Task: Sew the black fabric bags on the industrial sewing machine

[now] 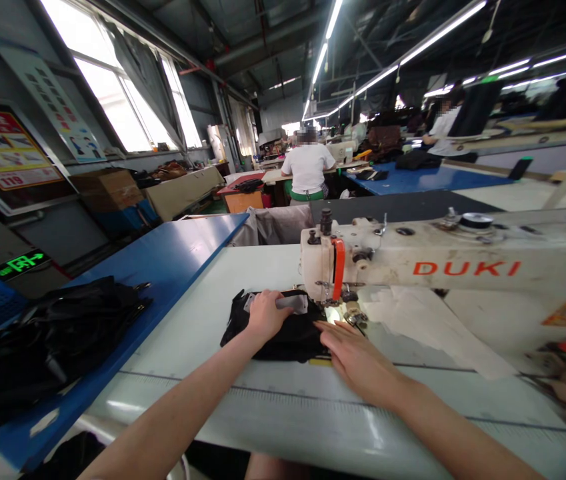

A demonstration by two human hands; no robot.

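A black fabric piece (283, 340) lies flat on the pale sewing table, its right edge at the needle area of a white sewing machine (320, 267) marked DUKI. My left hand (267, 317) is closed over a grey flat strip (293, 305) on top of the fabric, thumb pointing right; its fingertips are partly hidden. Beside the presser foot, my right hand (350, 353) rests with fingers stretched out on the fabric's right edge. A small lamp lights the spot just past those fingers.
Black bags or fabric (63, 333) are heaped on a blue table (183, 247) at the left. White sheet material (427, 327) lies under the machine arm. A ruler scale (187, 385) runs along the table's front. A person in a white shirt (307, 167) sits ahead, with another farther right.
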